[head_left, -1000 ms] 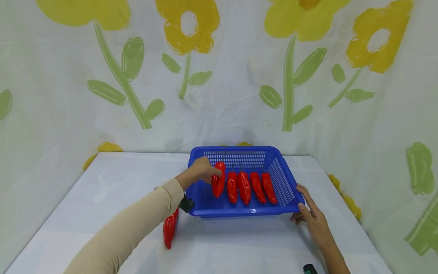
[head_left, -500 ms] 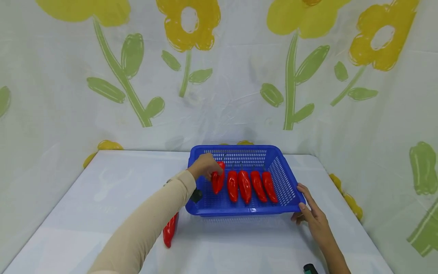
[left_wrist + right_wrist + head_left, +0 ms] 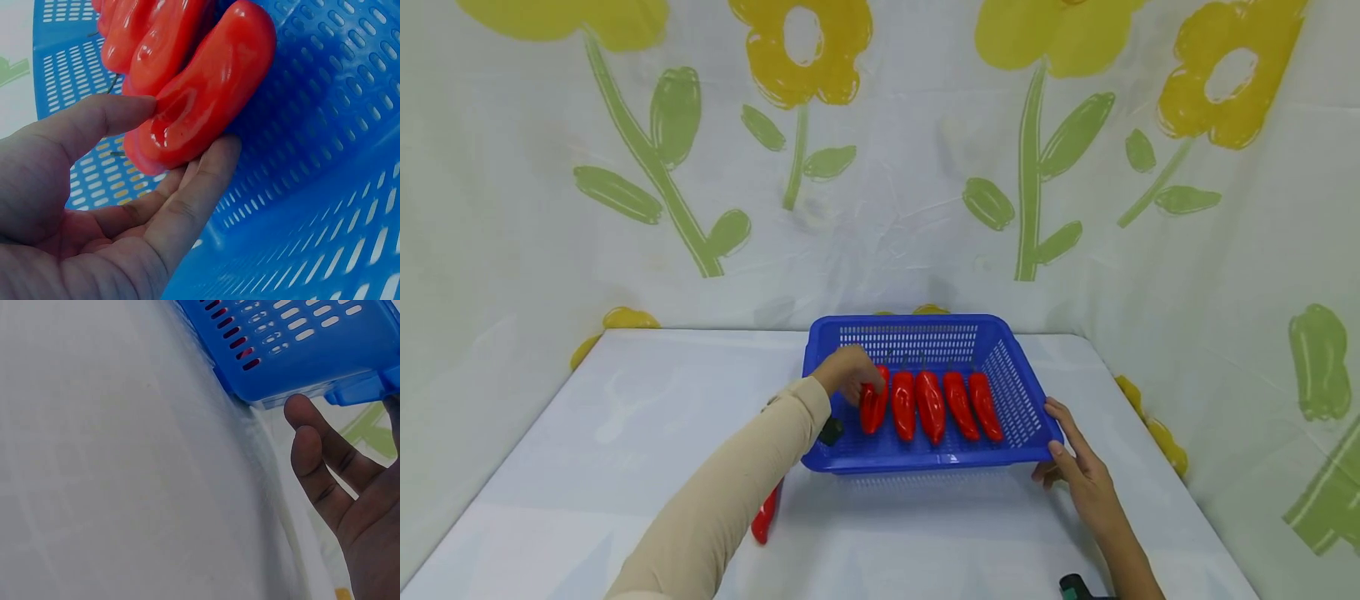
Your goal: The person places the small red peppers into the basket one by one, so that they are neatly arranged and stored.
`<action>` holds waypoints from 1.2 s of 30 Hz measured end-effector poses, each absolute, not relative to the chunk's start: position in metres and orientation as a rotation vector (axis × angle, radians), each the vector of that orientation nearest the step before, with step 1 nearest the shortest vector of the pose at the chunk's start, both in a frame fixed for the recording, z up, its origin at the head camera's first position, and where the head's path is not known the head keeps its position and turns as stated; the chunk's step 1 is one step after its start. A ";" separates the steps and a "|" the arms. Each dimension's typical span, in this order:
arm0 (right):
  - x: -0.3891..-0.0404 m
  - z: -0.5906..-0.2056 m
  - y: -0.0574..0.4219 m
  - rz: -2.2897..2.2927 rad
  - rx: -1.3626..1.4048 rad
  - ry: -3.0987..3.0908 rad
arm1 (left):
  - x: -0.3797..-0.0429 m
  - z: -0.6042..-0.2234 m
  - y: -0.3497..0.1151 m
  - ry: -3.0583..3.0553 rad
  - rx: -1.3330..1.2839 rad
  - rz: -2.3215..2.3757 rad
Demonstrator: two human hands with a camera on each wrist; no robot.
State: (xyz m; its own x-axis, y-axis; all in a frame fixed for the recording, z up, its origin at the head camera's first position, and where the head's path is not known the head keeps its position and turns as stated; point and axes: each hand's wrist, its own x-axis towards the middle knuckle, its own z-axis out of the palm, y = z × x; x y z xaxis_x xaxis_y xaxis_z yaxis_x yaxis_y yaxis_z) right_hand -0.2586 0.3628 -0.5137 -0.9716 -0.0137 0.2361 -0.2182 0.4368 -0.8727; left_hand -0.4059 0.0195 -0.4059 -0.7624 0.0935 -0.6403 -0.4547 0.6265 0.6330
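Inside the blue perforated basket [image 3: 895,463], my left hand [image 3: 852,372] pinches a glossy red pepper [image 3: 212,87] between thumb and fingers. This pepper [image 3: 872,410] is at the left end of a row, low in the basket. Several other red peppers [image 3: 930,408] lie side by side to its right, stems toward the back. My right hand [image 3: 1086,483] holds the basket's front right corner, its thumb and a finger at the rim. In the right wrist view, two fingers [image 3: 307,450] of that hand stay below the basket's side [image 3: 300,356], apart from it.
Another red pepper [image 3: 764,518] lies on the white table [image 3: 625,467], left of the basket and partly hidden by the left sleeve [image 3: 715,492]. A flower-patterned curtain [image 3: 880,208] stands behind the table and along its sides.
My left hand has lowered the red pepper into line with the row; it stood higher before. The right hand keeps its place at the basket corner. The head view has shifted slightly.
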 end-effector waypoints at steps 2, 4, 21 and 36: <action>-0.259 -0.514 0.363 1.560 0.212 -2.490 | -0.406 -0.406 0.021 2.167 -0.302 1.109; -0.259 -0.514 0.363 1.562 0.214 -2.489 | -0.406 -0.407 0.022 2.148 -0.325 1.126; -0.258 -0.513 0.360 1.558 0.257 -2.473 | -0.405 -0.416 0.026 2.285 -0.282 1.159; -0.257 -0.512 0.360 1.572 0.251 -2.463 | -0.406 -0.401 0.010 2.648 0.127 0.844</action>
